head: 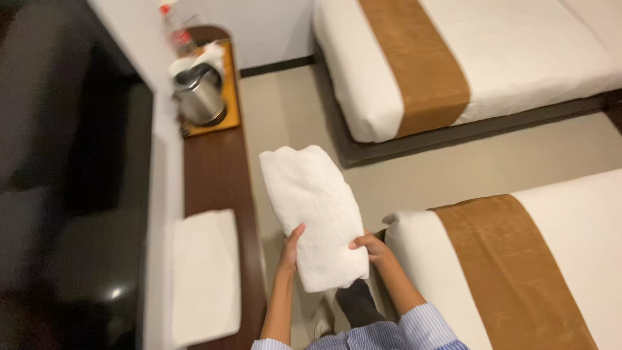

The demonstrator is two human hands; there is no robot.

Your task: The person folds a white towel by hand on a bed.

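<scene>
I hold a folded white towel (314, 210) out in front of me, above the floor between a dark wooden shelf and a bed. My left hand (289, 251) grips its near left edge. My right hand (371, 247) grips its near right edge, fingers on top. The towel's far end points away from me. Striped blue sleeves show at the bottom of the view.
A dark wooden shelf (217, 172) runs along the left wall, with a metal kettle (199, 97) on a tray and a flat white cloth (204, 275). A black screen (78, 194) hangs at left. Two white beds (512, 58) (570, 233) with brown runners stand at right.
</scene>
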